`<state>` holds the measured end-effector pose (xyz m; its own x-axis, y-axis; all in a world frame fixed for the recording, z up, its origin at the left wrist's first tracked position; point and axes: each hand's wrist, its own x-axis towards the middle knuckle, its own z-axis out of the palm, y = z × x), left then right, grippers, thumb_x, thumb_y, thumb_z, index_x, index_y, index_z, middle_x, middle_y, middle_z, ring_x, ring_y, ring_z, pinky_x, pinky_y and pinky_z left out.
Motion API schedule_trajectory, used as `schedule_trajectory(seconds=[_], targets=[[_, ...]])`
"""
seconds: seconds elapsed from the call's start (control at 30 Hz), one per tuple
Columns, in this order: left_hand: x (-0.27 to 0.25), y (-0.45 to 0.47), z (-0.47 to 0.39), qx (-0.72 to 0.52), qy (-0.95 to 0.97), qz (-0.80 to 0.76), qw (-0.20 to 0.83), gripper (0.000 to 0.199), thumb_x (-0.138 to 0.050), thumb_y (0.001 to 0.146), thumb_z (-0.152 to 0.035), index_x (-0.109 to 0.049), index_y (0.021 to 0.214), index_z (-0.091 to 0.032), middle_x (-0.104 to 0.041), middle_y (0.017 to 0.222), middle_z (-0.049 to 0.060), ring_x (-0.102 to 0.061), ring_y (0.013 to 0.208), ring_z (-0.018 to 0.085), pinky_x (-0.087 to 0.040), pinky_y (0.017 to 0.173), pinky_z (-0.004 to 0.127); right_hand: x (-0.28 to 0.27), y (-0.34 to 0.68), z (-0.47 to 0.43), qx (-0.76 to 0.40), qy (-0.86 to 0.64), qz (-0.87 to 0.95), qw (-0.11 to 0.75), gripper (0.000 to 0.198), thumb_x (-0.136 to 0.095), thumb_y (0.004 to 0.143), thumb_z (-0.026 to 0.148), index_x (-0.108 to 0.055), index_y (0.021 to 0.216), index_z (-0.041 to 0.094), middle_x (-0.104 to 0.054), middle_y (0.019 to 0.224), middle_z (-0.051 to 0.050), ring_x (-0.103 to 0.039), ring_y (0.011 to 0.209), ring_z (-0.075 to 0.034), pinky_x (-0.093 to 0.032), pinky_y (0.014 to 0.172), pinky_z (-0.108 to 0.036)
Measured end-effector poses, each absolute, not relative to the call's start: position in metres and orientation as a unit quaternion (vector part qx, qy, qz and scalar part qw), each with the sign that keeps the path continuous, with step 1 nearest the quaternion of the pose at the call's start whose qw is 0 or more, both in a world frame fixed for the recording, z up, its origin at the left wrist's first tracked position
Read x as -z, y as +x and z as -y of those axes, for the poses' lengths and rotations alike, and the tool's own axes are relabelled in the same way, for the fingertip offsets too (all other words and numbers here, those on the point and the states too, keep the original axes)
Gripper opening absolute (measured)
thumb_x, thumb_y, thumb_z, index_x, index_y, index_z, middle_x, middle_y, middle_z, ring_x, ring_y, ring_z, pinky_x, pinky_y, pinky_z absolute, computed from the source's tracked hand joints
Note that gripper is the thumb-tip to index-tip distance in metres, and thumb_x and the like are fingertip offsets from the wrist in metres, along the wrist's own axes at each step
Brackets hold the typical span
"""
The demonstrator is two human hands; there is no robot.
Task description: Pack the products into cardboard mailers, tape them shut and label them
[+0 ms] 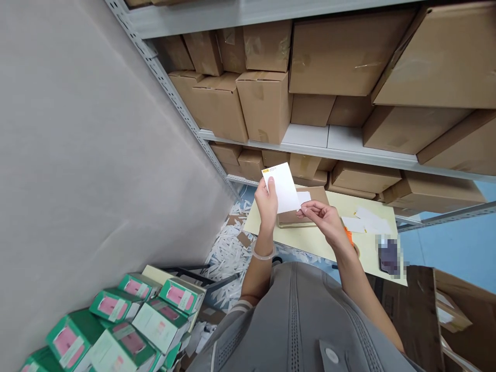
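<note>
A white shipping label sheet [284, 192] with a small orange and black print at its top left is up in front of me. My left hand [266, 205] grips its left side, thumb lying on the face. At the lower right corner, the fingertips of my right hand [324, 219] pinch the label's edge. Below and behind the sheet, a cardboard box [320, 195] sits on the pale yellow table [284, 240]. A white paper piece [304, 196] shows on the box, partly covered by the label.
More white labels [372, 221], an orange tape roll [349, 235] and a blurred phone-like item [389, 256] lie on the table's right. Shelves [310, 137] with cardboard boxes rise behind. Paper strips [228, 253] litter the floor; green boxes [112, 305] are piled lower left, an open carton [416, 315] lower right.
</note>
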<state>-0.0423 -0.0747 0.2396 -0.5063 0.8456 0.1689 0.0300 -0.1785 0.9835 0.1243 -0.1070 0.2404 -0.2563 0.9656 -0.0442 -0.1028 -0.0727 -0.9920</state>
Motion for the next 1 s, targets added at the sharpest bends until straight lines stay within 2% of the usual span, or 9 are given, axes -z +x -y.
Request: schedule_trajectory(seconds=[0.2,0.73,1.0], targets=[[-0.2385,-0.0415,0.0733,-0.671,0.381,-0.553,0.314,0.042,-0.050,0.093,-0.056,-0.064,0.100,-0.017,-0.072,0.092,0.007,-0.065,0.076,0.016,-0.047,0.067,0.024,-0.2431,0.1241,0.1095,-0.603,-0.423,0.517,0.436,0.031,-0.079,0.074,0.049,-0.071,0.086,0.021,-0.076,0.084,-0.006,-0.071,0.079,-0.020,-0.057,0.080,-0.036],[-0.2357,-0.0392,0.0699,-0.666,0.400,-0.549,0.308,0.037,-0.050,0.095,-0.051,-0.065,0.102,-0.018,-0.069,0.088,0.005,-0.061,0.076,0.015,-0.045,0.068,0.023,-0.2398,0.1238,0.1075,-0.584,-0.428,0.526,0.446,0.029,-0.076,0.077,0.047,-0.068,0.084,0.020,-0.074,0.078,-0.005,-0.070,0.075,-0.019,-0.056,0.076,-0.033],[-0.2347,-0.0410,0.0682,-0.661,0.397,-0.563,0.295,0.037,-0.050,0.095,-0.051,-0.065,0.100,-0.018,-0.069,0.087,0.005,-0.062,0.077,0.016,-0.047,0.070,0.025,-0.2414,0.1261,0.1087,-0.573,-0.427,0.550,0.432,0.031,-0.075,0.078,0.047,-0.069,0.094,0.020,-0.076,0.086,-0.007,-0.070,0.079,-0.020,-0.056,0.080,-0.035]])
